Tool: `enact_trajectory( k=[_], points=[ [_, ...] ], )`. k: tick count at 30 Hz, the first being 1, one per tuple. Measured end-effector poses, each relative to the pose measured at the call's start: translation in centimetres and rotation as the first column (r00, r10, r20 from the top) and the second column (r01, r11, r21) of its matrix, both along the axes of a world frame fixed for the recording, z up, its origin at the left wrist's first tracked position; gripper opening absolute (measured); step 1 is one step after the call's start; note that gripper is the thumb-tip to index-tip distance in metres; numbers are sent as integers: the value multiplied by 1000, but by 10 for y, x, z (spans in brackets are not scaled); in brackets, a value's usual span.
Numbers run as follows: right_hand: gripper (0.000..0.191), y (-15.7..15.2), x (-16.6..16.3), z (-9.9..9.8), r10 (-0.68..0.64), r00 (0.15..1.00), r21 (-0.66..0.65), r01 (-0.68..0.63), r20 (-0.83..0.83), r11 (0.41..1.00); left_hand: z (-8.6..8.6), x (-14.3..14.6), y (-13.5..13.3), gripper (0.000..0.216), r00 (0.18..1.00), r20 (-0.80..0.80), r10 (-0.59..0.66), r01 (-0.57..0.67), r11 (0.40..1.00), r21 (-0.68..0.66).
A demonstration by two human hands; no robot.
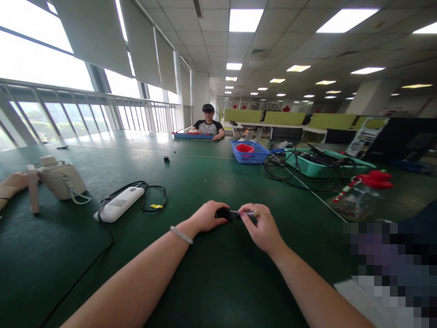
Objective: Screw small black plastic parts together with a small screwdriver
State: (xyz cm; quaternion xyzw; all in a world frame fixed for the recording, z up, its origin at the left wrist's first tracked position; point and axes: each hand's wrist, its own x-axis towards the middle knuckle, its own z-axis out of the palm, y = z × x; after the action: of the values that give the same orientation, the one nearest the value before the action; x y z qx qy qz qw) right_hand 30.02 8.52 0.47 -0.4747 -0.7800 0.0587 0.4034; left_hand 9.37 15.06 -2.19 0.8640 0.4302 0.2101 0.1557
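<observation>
My left hand (207,216), a pale bracelet on its wrist, is closed around a small black object (223,213) low over the green table. Its exact kind is too small and covered to make out. In my right hand (262,224) a slim screwdriver (253,213) is pinched, lying nearly level, with its thin metal shaft aimed left. The tip reaches the black object's right side; whether it sits in a screw I cannot tell. A dark bit shows just under the shaft, close to my right fingertips.
A white power strip (122,205) with black cable lies left, near a beige bottle (61,177) and another person's hand (17,183). Blue (251,156) and green (309,167) baskets, cables and a red-lidded jar (362,196) stand right. Across the table (198,177) sits a person (207,125).
</observation>
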Motion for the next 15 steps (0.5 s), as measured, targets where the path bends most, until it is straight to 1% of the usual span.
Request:
enact_trajectory(
  k=[5,9,12,15],
  points=[
    [19,2,-1,-1,-24,1000,-78,24,0,997,-2,0,1,44,999,23,-24,24,1000,8],
    [21,2,1,0,-19,999,-109,15,-34,994,-2,0,1,45,994,97,-48,45,998,35],
    [22,2,5,1,-4,990,-114,-11,-138,993,-1,0,0,45,986,162,-40,28,997,74],
    [24,3,11,0,-56,955,-74,36,-292,997,-1,-2,0,42,984,178,-9,-12,993,116]
  ],
)
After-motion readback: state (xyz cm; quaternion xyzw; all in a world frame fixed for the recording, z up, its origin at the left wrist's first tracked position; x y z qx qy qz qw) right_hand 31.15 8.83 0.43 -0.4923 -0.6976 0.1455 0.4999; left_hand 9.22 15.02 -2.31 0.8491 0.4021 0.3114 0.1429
